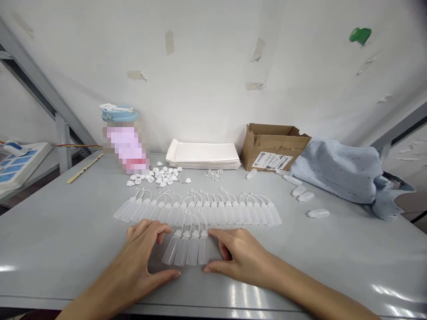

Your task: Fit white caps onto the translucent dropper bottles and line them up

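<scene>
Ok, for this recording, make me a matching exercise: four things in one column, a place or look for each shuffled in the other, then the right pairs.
1. short row of bottles
2. caps
3. box
4. cloth

A. brown, with a printed label
B. crumpled at the right side of the table
C. between the left hand and the right hand
D. white, in a loose scatter

Pairs: 1-C, 2-D, 3-A, 4-B

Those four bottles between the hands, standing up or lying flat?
Lying flat: the four bottles show their sides along the table, bases nearest the camera, white necks toward the wall.
</scene>
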`<act>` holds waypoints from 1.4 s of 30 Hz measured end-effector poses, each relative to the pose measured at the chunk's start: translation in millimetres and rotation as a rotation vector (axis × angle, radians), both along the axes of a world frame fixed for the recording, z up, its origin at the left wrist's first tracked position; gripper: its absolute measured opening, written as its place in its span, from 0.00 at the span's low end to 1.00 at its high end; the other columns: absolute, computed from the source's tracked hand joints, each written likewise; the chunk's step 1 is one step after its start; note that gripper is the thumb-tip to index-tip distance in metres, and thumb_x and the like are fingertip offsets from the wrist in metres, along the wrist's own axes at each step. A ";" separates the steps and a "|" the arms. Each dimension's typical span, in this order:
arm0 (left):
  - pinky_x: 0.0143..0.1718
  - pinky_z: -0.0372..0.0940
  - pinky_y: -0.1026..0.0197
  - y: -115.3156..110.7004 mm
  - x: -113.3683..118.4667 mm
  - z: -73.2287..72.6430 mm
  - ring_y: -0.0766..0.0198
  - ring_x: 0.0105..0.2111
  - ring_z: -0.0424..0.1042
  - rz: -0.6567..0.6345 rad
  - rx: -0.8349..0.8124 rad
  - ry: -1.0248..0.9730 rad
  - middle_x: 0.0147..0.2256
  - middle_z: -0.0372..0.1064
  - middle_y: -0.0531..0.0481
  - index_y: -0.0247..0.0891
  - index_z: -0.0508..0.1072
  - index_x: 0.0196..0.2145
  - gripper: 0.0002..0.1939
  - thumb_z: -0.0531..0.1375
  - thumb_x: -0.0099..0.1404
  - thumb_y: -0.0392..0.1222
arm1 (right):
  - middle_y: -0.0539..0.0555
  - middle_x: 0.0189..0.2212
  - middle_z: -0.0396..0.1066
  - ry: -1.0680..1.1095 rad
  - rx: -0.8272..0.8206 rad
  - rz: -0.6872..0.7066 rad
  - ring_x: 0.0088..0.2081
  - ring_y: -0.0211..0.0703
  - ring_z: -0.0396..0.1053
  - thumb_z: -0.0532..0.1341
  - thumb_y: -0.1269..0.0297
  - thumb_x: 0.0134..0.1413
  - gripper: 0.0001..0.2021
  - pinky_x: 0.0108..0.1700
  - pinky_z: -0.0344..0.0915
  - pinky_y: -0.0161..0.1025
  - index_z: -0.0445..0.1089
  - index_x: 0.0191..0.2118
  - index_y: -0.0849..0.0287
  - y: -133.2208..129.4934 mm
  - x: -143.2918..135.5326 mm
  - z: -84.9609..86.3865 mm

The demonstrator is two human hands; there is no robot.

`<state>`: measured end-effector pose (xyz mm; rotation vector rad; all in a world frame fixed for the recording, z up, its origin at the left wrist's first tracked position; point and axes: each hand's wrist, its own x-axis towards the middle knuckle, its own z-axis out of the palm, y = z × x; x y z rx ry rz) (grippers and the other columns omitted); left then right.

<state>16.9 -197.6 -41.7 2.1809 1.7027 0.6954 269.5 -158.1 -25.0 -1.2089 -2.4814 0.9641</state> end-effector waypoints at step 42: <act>0.30 0.60 0.62 4.5 9.4 -0.4 0.59 0.31 0.62 0.022 -0.223 0.066 0.28 0.64 0.54 0.41 0.62 0.29 0.16 0.66 0.50 0.47 | 0.49 0.22 0.72 0.000 0.082 -0.078 0.23 0.40 0.67 0.67 0.49 0.44 0.27 0.25 0.54 0.33 0.70 0.48 0.61 -5.0 -4.6 -11.1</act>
